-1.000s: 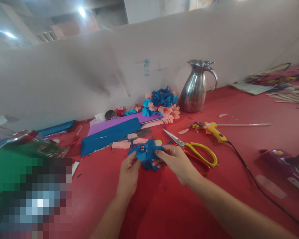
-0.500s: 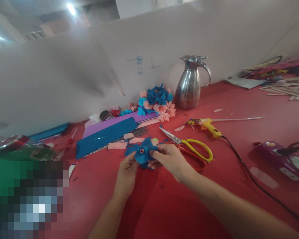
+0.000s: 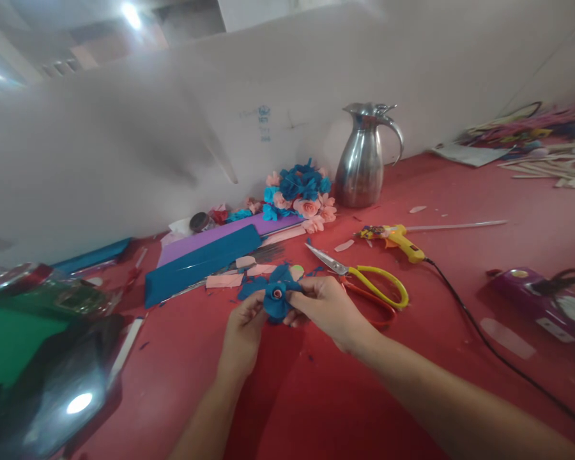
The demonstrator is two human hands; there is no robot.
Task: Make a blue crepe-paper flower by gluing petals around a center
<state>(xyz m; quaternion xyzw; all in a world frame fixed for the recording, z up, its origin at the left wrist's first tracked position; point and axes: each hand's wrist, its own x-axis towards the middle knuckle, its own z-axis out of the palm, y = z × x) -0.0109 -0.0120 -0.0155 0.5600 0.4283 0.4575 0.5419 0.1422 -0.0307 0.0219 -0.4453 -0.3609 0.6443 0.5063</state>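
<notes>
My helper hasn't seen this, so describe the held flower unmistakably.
On the red table, look left of the scissors. The left hand and right hand hold a blue flower with a pale centre; unlike the flower pile beside the steel jug, it's held.

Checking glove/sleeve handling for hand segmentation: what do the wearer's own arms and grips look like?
Left grip and right grip: ordinary five-fingered human hands, ungloved, some fingers hidden. Left forearm and right forearm: bare as far as shown, no sleeves. No watch, bracelet, ring, cable or marking visible; nails too small to judge.
</notes>
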